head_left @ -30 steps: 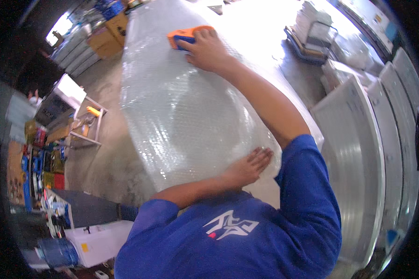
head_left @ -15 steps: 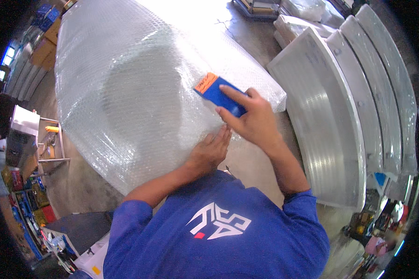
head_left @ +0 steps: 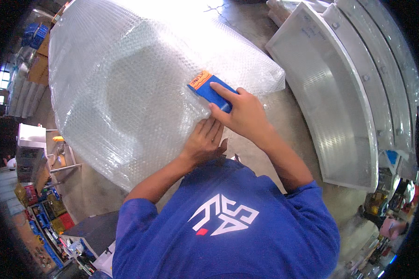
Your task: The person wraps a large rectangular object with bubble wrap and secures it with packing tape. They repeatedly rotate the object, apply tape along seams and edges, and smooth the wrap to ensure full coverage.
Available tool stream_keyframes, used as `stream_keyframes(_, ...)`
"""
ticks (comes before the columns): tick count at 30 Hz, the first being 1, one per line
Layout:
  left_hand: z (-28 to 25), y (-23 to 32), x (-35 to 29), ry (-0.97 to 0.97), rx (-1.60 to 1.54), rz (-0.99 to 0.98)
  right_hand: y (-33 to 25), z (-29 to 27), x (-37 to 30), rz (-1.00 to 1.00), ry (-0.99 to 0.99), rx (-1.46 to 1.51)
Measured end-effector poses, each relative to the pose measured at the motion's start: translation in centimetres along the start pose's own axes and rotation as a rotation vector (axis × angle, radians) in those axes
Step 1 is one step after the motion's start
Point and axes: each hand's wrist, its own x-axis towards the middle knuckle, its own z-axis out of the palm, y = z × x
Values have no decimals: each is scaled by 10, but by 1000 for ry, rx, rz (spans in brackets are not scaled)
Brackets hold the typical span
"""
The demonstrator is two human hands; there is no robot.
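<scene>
A large sheet of clear bubble wrap [head_left: 139,135] lies over a big object, with a darker rounded patch showing through the plastic. In my right hand [head_left: 247,115] is a flat blue rectangular tool with an orange end [head_left: 215,92], whose exact kind I cannot make out. My thumb and forefinger grip it, and its orange end lies over the wrap near the right-hand edge. Close by, my left hand [head_left: 204,139] rests with outstretched fingers on the wrap's near edge, just below the tool. Whether the tool touches the plastic is unclear.
Several tall pale curved panels [head_left: 333,107] stand in a row on the right, some covered in plastic. To the left are a metal-framed stand [head_left: 63,156], a dark-topped table [head_left: 95,230] and trays of tools [head_left: 46,214]. Bright glare washes out the far side.
The view has shifted a little. My right hand and the blue tool now sit slightly farther left over the wrap. My left hand stays at its near edge.
</scene>
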Motion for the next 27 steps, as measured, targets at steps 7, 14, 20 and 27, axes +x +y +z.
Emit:
stream_keyframes(7, -9, -3, -3, 109, -157, -22, 31, -3, -39, 50, -48, -24)
stream_keyframes(14, -46, -48, 48, -82, -5, 2, 51, -7, -81, 86, -55, 45)
stream_keyframes(20, -41, -71, 63, -335, 168, 116, 79, 7, -100, -43, 67, 107)
stream_keyframes(27, -46, -60, 65, -160, 104, 62, 116, 10, -153, -118, 294, 217)
